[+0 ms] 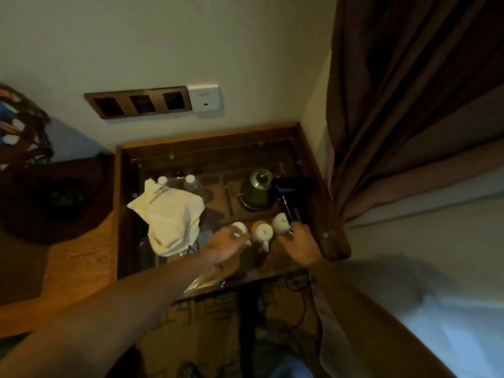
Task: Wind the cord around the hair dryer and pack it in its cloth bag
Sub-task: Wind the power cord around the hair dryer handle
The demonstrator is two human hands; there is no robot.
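right of centre in the frame, the right hand [298,238] grips the handle of the black hair dryer [286,193] beside the green kettle [256,190], while the left hand [227,241], fingers loosely curled and holding nothing, hovers beside the white cloth bag [170,214] lying left of centre.

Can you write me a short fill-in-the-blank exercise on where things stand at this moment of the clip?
1. The right hand holds the black hair dryer by its ____.
2. The white cloth bag lies to the ____ of the green kettle.
3. Between the two hands stand ____ white cups.
4. The left hand holds ____.

Missing words: handle; left; three; nothing
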